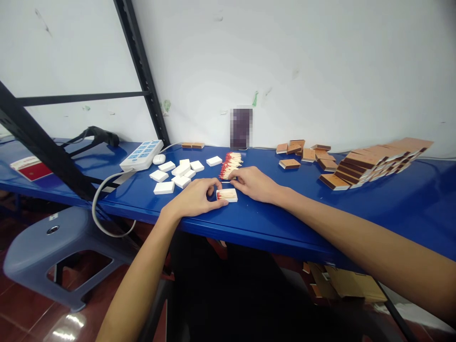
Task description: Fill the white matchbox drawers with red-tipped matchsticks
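Note:
My left hand [195, 197] curls its thumb and fingers around the left end of a small white matchbox tray [232, 195]. Several red-headed matches lie in the tray, heads to the left. Just behind it, my right hand [255, 184] has its thumb and fingertips drawn together at the near edge of a pile of matches [231, 163]. A single match [225, 181] shows at those fingertips, partly covered by them. Left of the pile lie several small white boxes [181, 168], some resting on others.
Brown matchbox sleeves [366, 164] stand stacked at the right, with loose ones [308, 154] beside them. A phone-like dark panel [241, 128], pixelated, leans on the wall. A power strip [142, 154] and white earbud case [158, 159] sit left, near a black shelf post [142, 66]. A stool [60, 237] stands below.

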The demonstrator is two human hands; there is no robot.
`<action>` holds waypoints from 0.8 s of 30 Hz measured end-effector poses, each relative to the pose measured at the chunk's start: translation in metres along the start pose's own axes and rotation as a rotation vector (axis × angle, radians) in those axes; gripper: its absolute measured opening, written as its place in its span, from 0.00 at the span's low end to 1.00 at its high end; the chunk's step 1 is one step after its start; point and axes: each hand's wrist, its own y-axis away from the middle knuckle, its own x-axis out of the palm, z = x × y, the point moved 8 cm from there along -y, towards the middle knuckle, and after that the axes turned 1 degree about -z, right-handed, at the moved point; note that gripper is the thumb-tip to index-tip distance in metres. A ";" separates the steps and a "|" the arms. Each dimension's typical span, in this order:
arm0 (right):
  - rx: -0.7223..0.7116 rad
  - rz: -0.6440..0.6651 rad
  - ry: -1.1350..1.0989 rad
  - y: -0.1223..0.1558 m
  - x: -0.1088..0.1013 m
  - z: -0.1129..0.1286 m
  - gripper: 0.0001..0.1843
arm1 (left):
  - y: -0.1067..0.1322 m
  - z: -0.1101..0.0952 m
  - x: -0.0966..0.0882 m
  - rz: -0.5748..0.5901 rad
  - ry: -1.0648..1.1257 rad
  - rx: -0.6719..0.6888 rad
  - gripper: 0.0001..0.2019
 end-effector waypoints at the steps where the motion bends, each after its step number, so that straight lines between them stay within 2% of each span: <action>1: 0.013 -0.014 0.004 0.000 -0.001 -0.001 0.13 | 0.000 0.000 0.000 0.001 -0.001 0.001 0.15; 5: 0.040 -0.037 0.015 0.001 -0.002 -0.004 0.16 | 0.000 0.000 0.000 0.001 -0.003 0.004 0.15; 9: -0.019 -0.009 -0.007 0.000 0.000 0.001 0.12 | 0.001 0.000 0.000 -0.001 0.001 0.000 0.16; 24: -0.026 -0.033 -0.010 0.001 -0.001 -0.003 0.05 | 0.000 0.001 0.000 0.006 -0.013 -0.010 0.15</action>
